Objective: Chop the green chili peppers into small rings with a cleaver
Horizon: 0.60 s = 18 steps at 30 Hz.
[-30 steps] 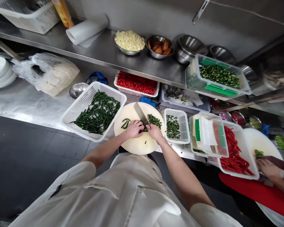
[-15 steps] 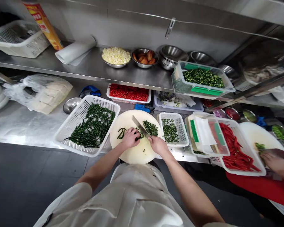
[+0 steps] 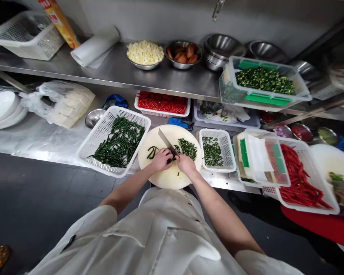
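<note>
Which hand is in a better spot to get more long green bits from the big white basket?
Probably the left hand: it's nearer the white basket, though it seems to press on green bits now. The right hand is farther away and holds the knife.

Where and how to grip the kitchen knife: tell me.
Grip the kitchen knife by its handle end, from the near right, where the right hand holds it: the blade slants away to the far left over the round cutting board, so that end is likely the safest.
</note>
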Available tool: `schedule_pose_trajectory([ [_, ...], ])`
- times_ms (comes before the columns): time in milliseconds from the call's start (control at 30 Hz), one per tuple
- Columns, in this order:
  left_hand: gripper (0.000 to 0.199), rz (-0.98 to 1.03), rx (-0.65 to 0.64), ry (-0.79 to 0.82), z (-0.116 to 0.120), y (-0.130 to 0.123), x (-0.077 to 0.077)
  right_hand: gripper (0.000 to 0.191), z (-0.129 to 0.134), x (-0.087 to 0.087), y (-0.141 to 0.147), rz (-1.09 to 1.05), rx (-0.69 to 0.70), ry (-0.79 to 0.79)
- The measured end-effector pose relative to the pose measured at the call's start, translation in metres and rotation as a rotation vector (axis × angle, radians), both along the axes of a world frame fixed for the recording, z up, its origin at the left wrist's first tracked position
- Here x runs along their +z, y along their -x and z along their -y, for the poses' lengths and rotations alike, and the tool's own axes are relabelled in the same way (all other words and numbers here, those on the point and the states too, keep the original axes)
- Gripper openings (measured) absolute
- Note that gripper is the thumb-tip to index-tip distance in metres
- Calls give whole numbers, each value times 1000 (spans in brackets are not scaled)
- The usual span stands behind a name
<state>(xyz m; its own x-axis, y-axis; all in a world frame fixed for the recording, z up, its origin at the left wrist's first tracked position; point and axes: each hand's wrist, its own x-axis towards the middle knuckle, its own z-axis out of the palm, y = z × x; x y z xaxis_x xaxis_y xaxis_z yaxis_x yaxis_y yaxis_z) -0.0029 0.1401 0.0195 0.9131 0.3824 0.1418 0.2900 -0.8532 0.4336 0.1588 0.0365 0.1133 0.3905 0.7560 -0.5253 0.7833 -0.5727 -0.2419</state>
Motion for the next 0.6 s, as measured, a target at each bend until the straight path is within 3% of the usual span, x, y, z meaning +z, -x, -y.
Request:
schedule_pose_trajectory([
  [433, 24, 7, -64, -10, 0, 10, 0, 43, -10, -1, 15, 5, 26, -22],
  [600, 23, 18, -48, -15, 3, 18, 1, 46, -7, -5, 21, 39, -41, -7],
])
